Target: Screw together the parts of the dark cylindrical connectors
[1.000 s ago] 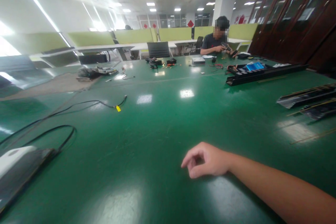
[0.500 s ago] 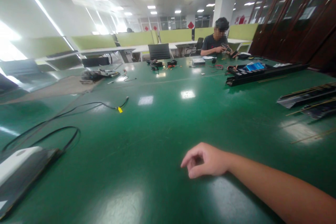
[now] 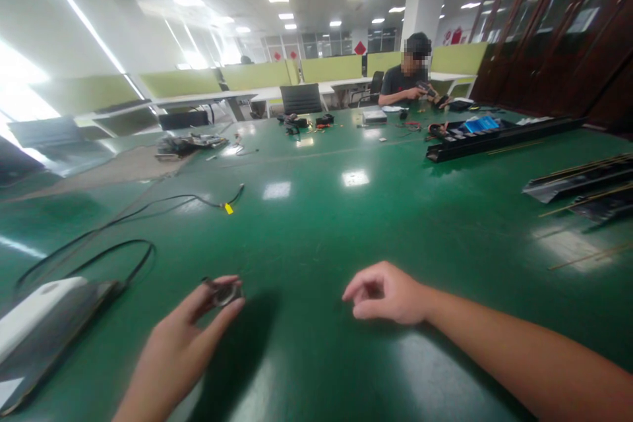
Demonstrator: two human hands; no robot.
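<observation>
"How far along are we?"
"In our left hand (image 3: pixel 185 336), fingers clamp a small round part (image 3: pixel 226 292) above the near-left worktop (image 3: pixel 297 244), not set down; our right hand (image 3: pixel 393 293) curls, fingers apart, seemingly empty."

Left fingers (image 3: pixel 225 316) pinching, right fingers (image 3: pixel 362 281) loosely curled, bare right forearm (image 3: pixel 494 336) angled inward

We can read no text, brand or number anywhere. The yellow tag (image 3: pixel 228 209) on the black cable (image 3: pixel 208 201) shows us no legible print, and we make out no characters on the red diamond sign (image 3: pixel 360 48).
</observation>
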